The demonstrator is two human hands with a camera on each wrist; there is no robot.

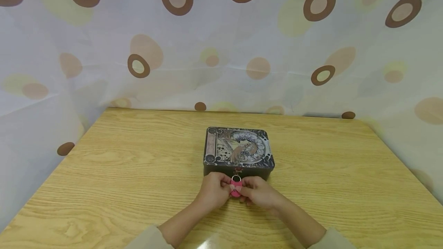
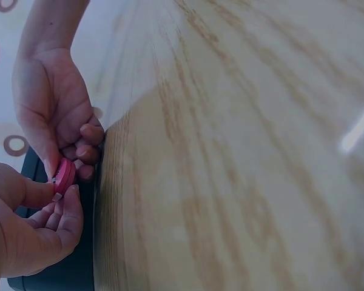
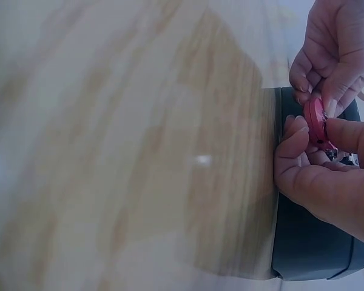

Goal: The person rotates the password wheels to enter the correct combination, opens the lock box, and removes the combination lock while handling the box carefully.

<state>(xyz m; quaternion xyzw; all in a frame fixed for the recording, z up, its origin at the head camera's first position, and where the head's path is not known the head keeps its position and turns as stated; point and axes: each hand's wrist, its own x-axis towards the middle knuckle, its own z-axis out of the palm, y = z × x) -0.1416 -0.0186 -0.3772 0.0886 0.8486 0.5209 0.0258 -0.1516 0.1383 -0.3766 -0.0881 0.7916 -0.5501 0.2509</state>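
A small pink padlock [image 1: 236, 188] with a metal shackle is held at the front of a dark box [image 1: 238, 149] whose lid bears an ornate picture. My left hand [image 1: 214, 191] pinches the padlock from the left side. From the other side my right hand [image 1: 260, 192] pinches it too, thumb on its face. Both thumbs and fingertips meet at the pink body, as the left wrist view also shows. The shackle points up toward a reddish clasp [image 1: 238, 170] on the box front. Whether the shackle passes through the clasp I cannot tell.
The box stands on a wooden table [image 1: 138, 164] with light grain. Behind and beside the table hangs a pale cloth [image 1: 214, 34] with brown and yellow oval spots.
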